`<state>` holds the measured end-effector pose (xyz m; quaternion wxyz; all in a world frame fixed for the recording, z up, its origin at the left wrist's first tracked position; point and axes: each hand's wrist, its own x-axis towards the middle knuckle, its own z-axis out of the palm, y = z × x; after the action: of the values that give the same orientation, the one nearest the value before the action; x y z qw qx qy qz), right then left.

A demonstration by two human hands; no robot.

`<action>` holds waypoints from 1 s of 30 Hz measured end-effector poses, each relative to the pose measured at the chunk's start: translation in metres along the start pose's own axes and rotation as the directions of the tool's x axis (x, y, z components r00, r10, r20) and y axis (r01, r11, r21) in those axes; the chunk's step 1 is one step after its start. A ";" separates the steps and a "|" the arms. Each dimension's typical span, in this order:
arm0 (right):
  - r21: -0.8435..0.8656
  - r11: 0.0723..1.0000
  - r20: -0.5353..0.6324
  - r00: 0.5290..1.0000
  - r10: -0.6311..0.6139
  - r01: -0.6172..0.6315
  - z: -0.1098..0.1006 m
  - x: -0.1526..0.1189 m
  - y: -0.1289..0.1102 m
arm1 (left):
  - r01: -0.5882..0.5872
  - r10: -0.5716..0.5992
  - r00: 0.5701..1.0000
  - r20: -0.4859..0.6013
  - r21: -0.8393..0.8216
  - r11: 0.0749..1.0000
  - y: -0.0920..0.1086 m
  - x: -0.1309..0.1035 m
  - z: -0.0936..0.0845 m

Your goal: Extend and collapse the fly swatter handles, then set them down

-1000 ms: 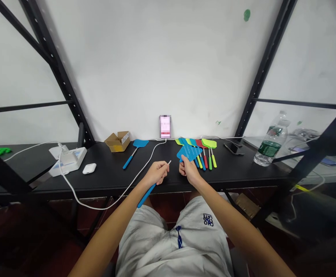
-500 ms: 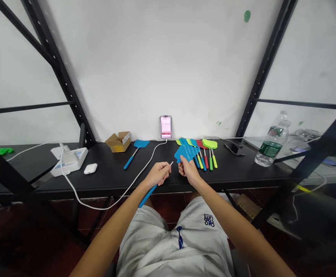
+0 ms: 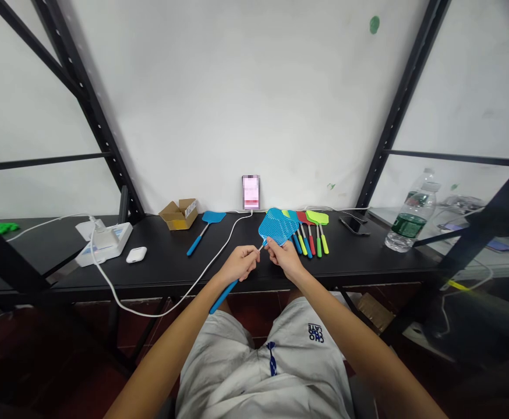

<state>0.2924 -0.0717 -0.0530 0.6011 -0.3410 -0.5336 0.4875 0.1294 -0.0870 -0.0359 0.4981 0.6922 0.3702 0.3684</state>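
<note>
My left hand [image 3: 240,263] is closed around the metal rod of a blue fly swatter handle [image 3: 223,297], whose grip end slants down toward my lap. Pinched in my right hand [image 3: 284,256] is a blue perforated fly swatter head [image 3: 278,226], held above the black table. The rod tip meets the neck of the head between my hands; how deep it sits I cannot tell. Beyond my right hand lie several fly swatters in a row, with a red one [image 3: 310,233] and a yellow-green one [image 3: 318,217] among them. A blue fly swatter [image 3: 202,233] lies to the left.
An open cardboard box [image 3: 179,215], a white earbud case [image 3: 136,255] and a power strip [image 3: 110,241] stand on the left. A phone [image 3: 251,193] leans on the wall, its white cable [image 3: 211,262] crossing the table. Another phone [image 3: 354,225] and a water bottle [image 3: 409,218] are right.
My right hand has turned the swatter head and moved it slightly left, so its neck now meets the rod tip. My left hand has stayed almost still.
</note>
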 end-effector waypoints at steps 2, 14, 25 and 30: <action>0.001 1.000 0.004 1.000 0.000 0.000 0.000 0.000 0.000 | -0.006 0.006 1.000 -0.001 0.000 1.000 0.000 -0.001 0.000; 0.148 0.977 0.068 0.987 0.145 -0.153 0.004 -0.001 -0.008 | -0.056 0.054 0.998 -0.042 -0.039 0.998 -0.004 -0.001 0.007; 0.149 0.976 0.079 0.986 0.146 -0.156 0.008 -0.004 -0.008 | -0.052 0.048 0.997 -0.066 -0.058 0.997 -0.005 0.001 0.011; 0.122 0.979 0.078 0.985 0.154 -0.163 0.008 -0.005 -0.006 | -0.040 0.035 0.997 -0.068 -0.079 0.996 -0.003 0.001 0.011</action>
<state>0.2858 -0.0792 -0.0473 0.5623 -0.3264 -0.4927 0.5785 0.1390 -0.0901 -0.0413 0.5057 0.6658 0.3585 0.4153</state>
